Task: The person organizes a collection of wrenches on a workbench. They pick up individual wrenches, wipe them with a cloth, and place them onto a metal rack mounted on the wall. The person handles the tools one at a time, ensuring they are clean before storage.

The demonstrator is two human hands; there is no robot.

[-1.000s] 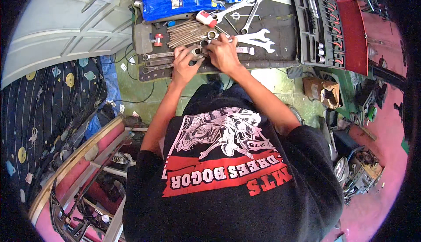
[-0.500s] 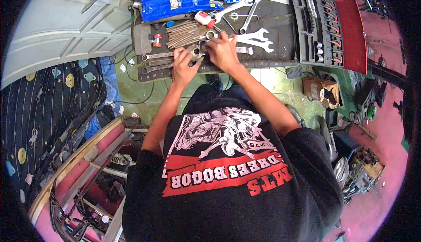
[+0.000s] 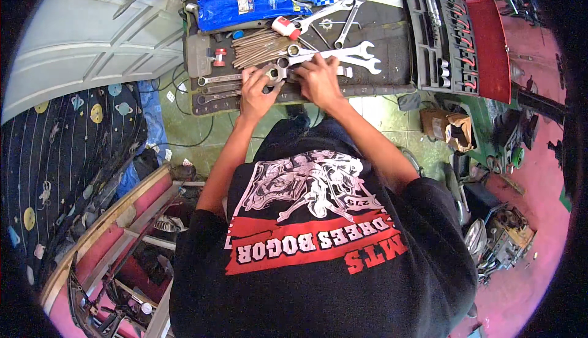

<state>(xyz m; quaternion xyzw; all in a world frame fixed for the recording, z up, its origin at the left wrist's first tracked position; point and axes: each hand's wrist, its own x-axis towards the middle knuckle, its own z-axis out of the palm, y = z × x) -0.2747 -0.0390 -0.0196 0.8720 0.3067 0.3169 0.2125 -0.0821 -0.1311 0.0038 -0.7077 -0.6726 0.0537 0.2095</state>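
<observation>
Both my hands work over a dark mat (image 3: 392,35) spread with tools. My left hand (image 3: 258,92) is closed over several combination wrenches (image 3: 219,79) lying side by side near the mat's front edge; their ring ends stick out to the left. To its right, my right hand (image 3: 321,82) bends its fingers over the shaft of a wrench, partly hiding it. Just beyond that hand lie two large open-end wrenches (image 3: 350,53), jaws to the right. Wrench heads (image 3: 278,71) overlap between the hands. A bundle of thin brown rods (image 3: 254,48) lies behind the left hand.
Farther back are a white bottle with a red cap (image 3: 284,27), a blue package (image 3: 260,8) and more wrenches (image 3: 349,22). A small red-and-clear container (image 3: 219,56) stands left. An open tool case (image 3: 432,38) with a red lid (image 3: 490,50) borders the right side.
My right hand has shifted a little to the right, away from the left hand, exposing more of the wrench heads between them. My left hand stays in place.
</observation>
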